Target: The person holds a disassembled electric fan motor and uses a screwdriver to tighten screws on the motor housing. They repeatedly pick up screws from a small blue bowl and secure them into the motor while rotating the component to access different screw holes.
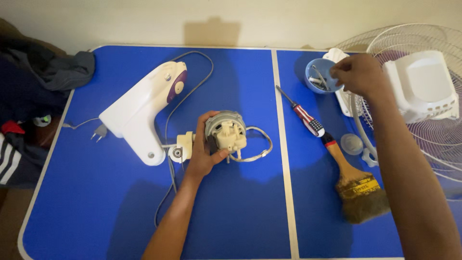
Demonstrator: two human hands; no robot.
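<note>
My left hand [204, 153] grips a small grey and cream fan motor [225, 131] that rests on the blue table [96, 202], thumb over its top and fingers under its near side. A looped grey cable [257, 151] hangs off the motor's right. My right hand [357, 73] reaches to the back right and hovers at the rim of a small blue bowl [315, 72] that holds small metal parts. Its fingers are pinched together; whether they hold anything is hidden.
A white and purple fan housing [144, 108] with cord and plug [99, 131] lies at the left. A screwdriver [301, 111], a paintbrush [353, 183] and a clear cap [351, 143] lie right of the table seam. A white fan grille [433, 139] and cover [421, 84] sit at the right edge. Clothes [33, 77] lie left.
</note>
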